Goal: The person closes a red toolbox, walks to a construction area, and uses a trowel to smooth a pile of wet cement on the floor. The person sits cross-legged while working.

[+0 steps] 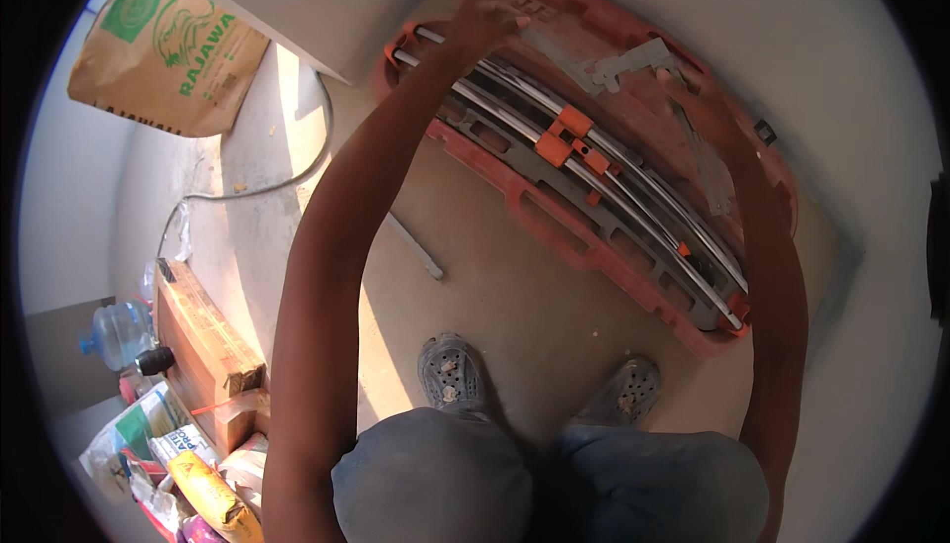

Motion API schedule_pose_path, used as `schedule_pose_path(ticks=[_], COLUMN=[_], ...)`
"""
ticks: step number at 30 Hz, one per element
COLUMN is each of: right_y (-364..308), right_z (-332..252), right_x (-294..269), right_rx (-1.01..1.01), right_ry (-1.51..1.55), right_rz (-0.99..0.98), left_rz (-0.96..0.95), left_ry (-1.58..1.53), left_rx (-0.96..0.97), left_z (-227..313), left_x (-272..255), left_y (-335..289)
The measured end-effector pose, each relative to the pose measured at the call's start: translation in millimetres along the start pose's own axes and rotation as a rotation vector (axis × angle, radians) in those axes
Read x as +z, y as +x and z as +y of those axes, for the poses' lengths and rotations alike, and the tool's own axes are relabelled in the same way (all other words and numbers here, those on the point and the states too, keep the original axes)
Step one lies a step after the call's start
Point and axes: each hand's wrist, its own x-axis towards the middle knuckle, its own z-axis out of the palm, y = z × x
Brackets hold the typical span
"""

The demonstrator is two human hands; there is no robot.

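A red plastic case [594, 241] lies opened out at the far side, with a manual tile cutter [566, 137] in its near half. The cutter has long silver rails and an orange carriage. Over the far half of the case is a jointed grey metal guide [623, 65] with two arms spread apart. Its left arm ends at my left hand [485, 29], whose fingers are closed about that end. My right hand [698, 103] is closed on the guide near its right arm, thumb toward the joint. Part of the guide is hidden behind the right hand.
Walls stand behind and right of the case. A brown paper sack [168, 48] is at the upper left, with a grey cable [267, 187] on the floor. A thin metal bar [418, 248] lies nearer me. Lower left are a cardboard box [203, 330], a water bottle [121, 335] and several bags [213, 494].
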Motion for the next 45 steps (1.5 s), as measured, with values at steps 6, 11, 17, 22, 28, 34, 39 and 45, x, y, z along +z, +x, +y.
schedule_pose_path(ticks=[6, 11, 17, 22, 28, 34, 39, 45], right_y=[22, 21, 13, 13, 21, 32, 31, 26], right_z=[49, 62, 61, 55, 33, 15, 18, 27], right_x=[19, 44, 63, 87, 96, 83, 83, 91], right_rx=[0.063, -0.12, -0.051, -0.206, -0.118, -0.15, -0.167, -0.19], right_ry=[0.021, -0.082, -0.203, -0.375, -0.428, -0.736, -0.873, -0.641], right_rz=[-0.034, 0.242, 0.33, 0.277, 0.044, -0.022, 0.019, 0.158], left_rz=[-0.105, -0.281, -0.421, -0.529, -0.615, -0.573, -0.603, 0.073], left_ry=[0.495, 0.891, 1.161, 1.187, 1.209, 1.419, 1.214, 1.079], left_rx=[-0.025, 0.14, -0.069, -0.165, -0.371, -0.33, -0.413, 0.467], left_z=[-48, -43, -26, -26, -22, -5, -4, -9], left_x=[-10, -36, -36, -46, -52, -18, -16, -8], left_y=[6, 9, 19, 36, 50, 43, 35, -17])
